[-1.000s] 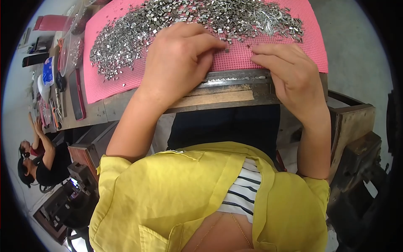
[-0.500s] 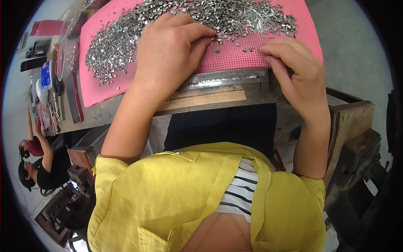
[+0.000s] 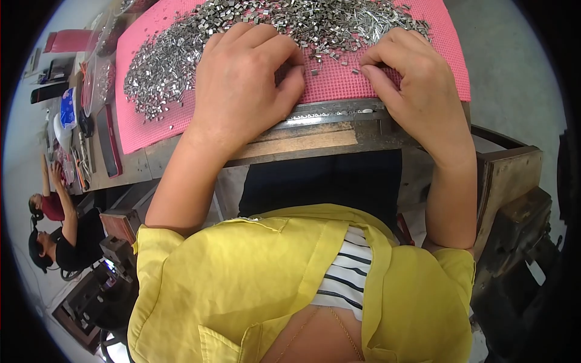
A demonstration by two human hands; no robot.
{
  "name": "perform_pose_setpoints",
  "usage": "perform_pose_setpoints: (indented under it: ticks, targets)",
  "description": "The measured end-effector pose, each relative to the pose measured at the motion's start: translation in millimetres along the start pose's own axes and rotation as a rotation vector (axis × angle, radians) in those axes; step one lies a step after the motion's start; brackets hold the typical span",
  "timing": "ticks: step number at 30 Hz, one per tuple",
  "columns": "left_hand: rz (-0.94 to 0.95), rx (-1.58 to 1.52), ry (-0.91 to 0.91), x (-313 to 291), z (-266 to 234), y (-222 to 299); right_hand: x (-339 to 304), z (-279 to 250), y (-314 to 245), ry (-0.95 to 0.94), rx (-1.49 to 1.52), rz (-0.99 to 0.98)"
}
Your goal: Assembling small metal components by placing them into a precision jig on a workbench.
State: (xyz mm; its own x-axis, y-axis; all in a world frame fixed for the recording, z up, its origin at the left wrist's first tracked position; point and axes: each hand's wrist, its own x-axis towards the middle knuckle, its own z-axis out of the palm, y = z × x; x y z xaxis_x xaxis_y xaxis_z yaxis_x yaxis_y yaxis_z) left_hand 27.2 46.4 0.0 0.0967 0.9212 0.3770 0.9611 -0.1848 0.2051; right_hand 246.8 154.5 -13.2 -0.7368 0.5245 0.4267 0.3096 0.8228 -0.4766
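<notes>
A heap of small silvery metal pieces point(image 3: 163, 75), some block-shaped and some pin-like, covers much of a pink textured mat point(image 3: 136, 130). My left hand point(image 3: 245, 88) rests at the heap's near edge, fingers curled and thumb drawn in close to the index finger. My right hand point(image 3: 420, 81) is over the mat's right part, thumb and index fingertips brought together. Anything in either pinch is too small or hidden to make out. Between and just below the hands, a metal bar point(image 3: 315, 118) along the table's front edge carries a row of tiny silvery links.
On the left of the bench point(image 3: 130, 169) lie a dark red flat case point(image 3: 109, 142), a blue packet point(image 3: 67, 109), clear plastic bags point(image 3: 100, 75) and hand tools. Two other people sit at the far left. A dark machine point(image 3: 514, 233) stands beside a wooden box point(image 3: 511, 175) at the right.
My right hand has moved up and slightly left, its thumb and index finger closing. My left hand's fingertips have drawn back slightly to the left from the loose pieces.
</notes>
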Motion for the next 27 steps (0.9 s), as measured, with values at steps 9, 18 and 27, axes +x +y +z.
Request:
perform_pose_setpoints:
  ticks: [9,18,27]
  targets:
    - [0.035,-0.059,-0.085,-3.1,-10.1,2.2,-20.2,-3.9,-19.9,0.032,0.299,0.169]
    - [0.012,0.03,-0.004,-7.8,-4.5,6.5,-40.8,12.4,-35.9,0.122,0.437,0.209]
    - [-0.042,0.031,0.001,-10.3,0.4,11.2,-40.2,15.8,-36.3,0.125,0.337,0.169]
